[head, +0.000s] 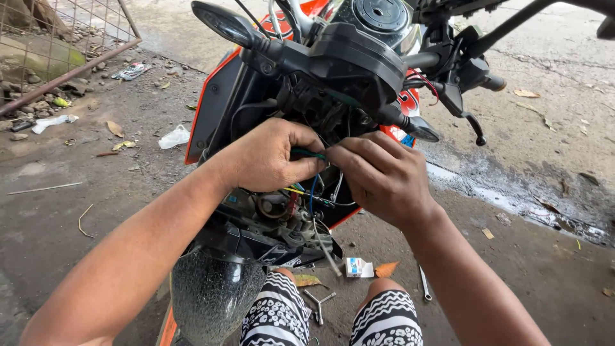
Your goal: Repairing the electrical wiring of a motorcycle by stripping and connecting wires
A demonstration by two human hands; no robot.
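Note:
My left hand (269, 157) and my right hand (381, 176) meet at the front of an orange and black motorcycle (333, 70), just below its instrument housing. Both hands pinch a thin green wire (310, 154) stretched between their fingertips. Beneath the fingers hang more loose wires (312, 192) in blue, yellow, red and white, running into the exposed headlight area. The motorcycle's dusty front fender (211, 295) sits below my left forearm.
On the concrete between my knees lie a three-armed socket wrench (318, 302), a small white box (359, 267) and a spanner (425, 283). Dry leaves and litter are scattered about. A wire fence (64, 38) stands at the upper left, and a wet crack (512, 198) runs at right.

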